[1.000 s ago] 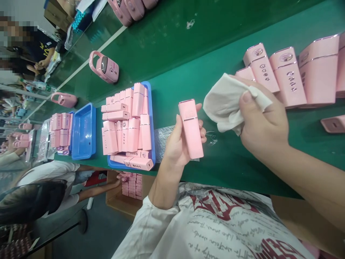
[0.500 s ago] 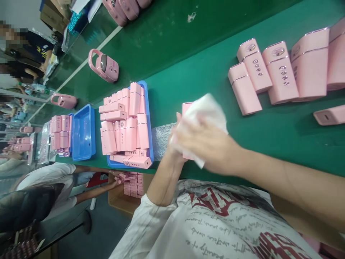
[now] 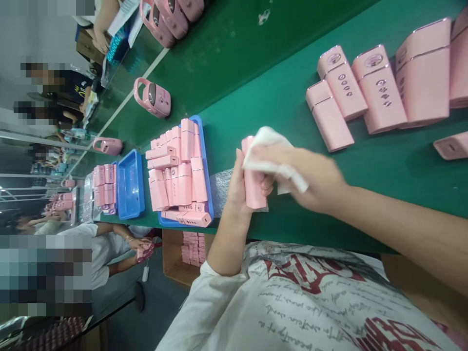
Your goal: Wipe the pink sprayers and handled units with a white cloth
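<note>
My left hand (image 3: 239, 183) is wrapped round a pink power bank-like case (image 3: 255, 190), held upright above the bench. A white cloth (image 3: 268, 141) lies over the case's upper part, pressed there by my right hand (image 3: 305, 170), whose fingers are partly hidden by the cloth and slightly blurred. Left of my hands, a blue tray (image 3: 209, 195) is filled with similar pink cases (image 3: 185, 183). Under my left wrist lies a sheet of clear bubble wrap (image 3: 222, 187). To the right, several pink cases (image 3: 380, 92) with silver trim stand or lean in a row.
The green bench (image 3: 234, 107) runs across the view. Further left are a second blue tray (image 3: 129, 187) and a handled pink device (image 3: 155, 100). Below the bench edge, a cardboard box (image 3: 175, 263) holds more pink pieces. A co-worker's hand (image 3: 141, 246) is near it.
My right hand and the cloth have shifted up along the case, uncovering its lower part. The view has turned slightly. The co-worker's hands have moved away from the cardboard box with pink pieces.
</note>
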### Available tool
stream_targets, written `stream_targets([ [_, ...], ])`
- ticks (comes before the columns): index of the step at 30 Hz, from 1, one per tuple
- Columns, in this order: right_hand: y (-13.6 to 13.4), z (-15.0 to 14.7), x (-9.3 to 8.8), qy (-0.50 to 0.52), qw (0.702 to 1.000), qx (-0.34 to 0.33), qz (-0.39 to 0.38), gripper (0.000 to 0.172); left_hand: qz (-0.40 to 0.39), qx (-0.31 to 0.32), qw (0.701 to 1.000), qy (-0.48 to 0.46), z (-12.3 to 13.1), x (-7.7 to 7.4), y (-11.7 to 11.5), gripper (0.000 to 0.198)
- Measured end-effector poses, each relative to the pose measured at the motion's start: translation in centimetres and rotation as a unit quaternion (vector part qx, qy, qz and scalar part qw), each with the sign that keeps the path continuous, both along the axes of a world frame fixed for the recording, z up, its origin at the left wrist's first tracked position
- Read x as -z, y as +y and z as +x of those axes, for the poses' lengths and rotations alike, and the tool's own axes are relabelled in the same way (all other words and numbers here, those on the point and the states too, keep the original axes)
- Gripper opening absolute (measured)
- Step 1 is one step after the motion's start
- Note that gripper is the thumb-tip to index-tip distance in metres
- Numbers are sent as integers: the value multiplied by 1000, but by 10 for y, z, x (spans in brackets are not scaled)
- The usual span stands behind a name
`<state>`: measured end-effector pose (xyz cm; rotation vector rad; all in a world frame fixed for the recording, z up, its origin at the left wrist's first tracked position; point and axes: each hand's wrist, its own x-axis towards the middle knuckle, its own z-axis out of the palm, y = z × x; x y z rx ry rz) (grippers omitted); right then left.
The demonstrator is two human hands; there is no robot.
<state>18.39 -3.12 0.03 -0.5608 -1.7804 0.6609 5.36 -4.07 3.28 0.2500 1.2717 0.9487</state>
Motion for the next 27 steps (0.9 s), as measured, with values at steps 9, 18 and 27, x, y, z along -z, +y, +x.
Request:
stream_targets([
  [9,14,8,-3,194,927,87,-308,30,59,12,991,-122,2,9,0,55],
  [18,-4,-10,16,-112,986,-55,113,37,36,-13,996,-76,-1,14,0,37],
  [27,4,4,9,-29,988,39,146,31,64,-21,998,2,12,12,30,22],
])
